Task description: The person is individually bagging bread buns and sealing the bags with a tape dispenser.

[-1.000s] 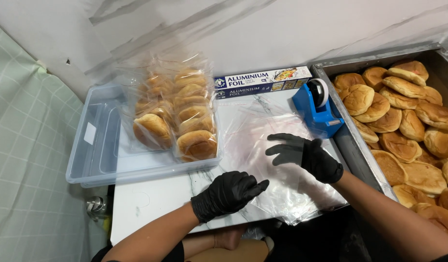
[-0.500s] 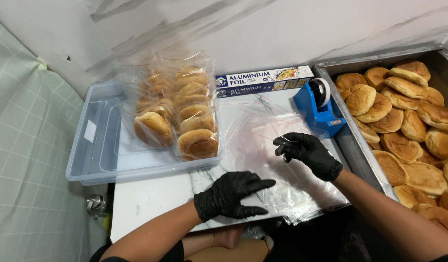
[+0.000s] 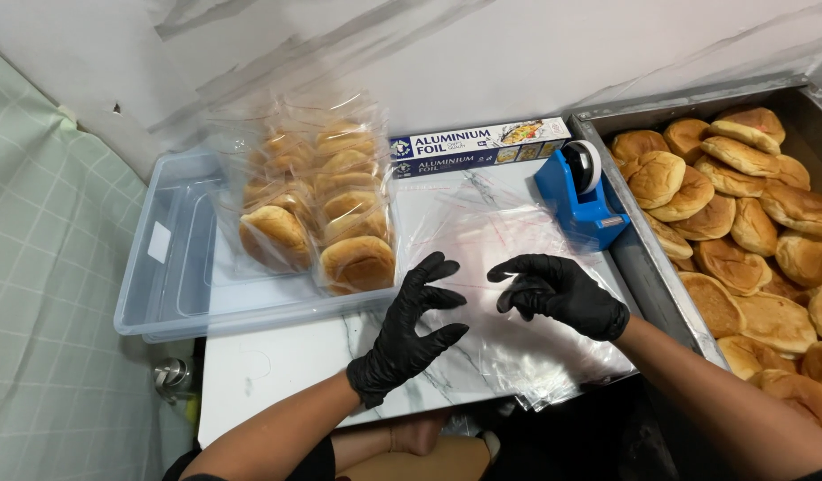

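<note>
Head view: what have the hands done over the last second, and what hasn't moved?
The left hand lifted its fingers off the clear bags and spread them; the right hand curled its fingers, pinching the top sheet. Bagged buns, tape dispenser and foil boxes stayed put.

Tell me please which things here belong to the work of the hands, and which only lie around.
In use:
left hand
right hand
clear plastic bags, under both hands
loose buns in the metal tray
bagged buns in the plastic tub

Lying about:
foil boxes
blue tape dispenser
</note>
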